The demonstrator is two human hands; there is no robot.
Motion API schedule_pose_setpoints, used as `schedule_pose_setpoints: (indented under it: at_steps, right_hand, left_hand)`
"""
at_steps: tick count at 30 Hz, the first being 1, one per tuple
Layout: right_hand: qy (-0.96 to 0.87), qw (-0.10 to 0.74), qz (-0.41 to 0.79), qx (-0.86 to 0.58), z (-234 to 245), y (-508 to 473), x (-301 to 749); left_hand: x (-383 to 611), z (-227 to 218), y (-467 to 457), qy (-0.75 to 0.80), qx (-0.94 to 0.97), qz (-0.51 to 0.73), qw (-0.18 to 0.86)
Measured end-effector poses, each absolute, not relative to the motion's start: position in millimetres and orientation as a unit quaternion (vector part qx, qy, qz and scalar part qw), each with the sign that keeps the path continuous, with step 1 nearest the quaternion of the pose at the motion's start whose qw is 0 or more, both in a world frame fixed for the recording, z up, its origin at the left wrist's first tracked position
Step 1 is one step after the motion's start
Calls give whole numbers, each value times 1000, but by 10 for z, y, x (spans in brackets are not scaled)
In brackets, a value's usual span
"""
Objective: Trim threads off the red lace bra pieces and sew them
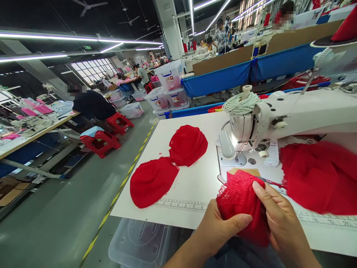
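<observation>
A piece of red lace fabric (240, 201) is held up in front of the table's near edge. My left hand (220, 227) is closed on its lower left part, thumb lying across the cloth. My right hand (279, 212) pinches its upper right edge, thumb on top. Just beyond stands a white sewing machine (301, 111) with its lamp lit over the needle plate. Two joined red bra cups (154, 180) lie on the white table (192, 186) to the left. More red lace-edged fabric (320, 178) is heaped at the right.
A printed ruler (178, 205) runs along the table front. A coil of pale cord (241, 102) sits on the machine head. Below the table is a clear plastic box (139, 242). Red stools (100, 141), stacked bins (169, 78) and people at other tables are farther off.
</observation>
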State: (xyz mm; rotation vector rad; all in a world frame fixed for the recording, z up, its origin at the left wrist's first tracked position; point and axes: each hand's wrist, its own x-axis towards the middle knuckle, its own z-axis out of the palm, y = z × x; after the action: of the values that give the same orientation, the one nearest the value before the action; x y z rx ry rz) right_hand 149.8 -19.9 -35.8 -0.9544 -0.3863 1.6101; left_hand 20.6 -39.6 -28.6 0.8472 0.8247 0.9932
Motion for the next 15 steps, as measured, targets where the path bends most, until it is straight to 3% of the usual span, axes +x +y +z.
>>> schedule_pose_setpoints:
  at_steps: [6, 15]
  right_hand:
    - [-113, 601, 673, -415, -289, -125, 1430]
    - [-142, 621, 591, -495, -337, -50, 1464]
  left_hand:
    - [215, -294, -476, 367, 491, 451, 649]
    - [138, -280, -450, 351, 472, 442, 677]
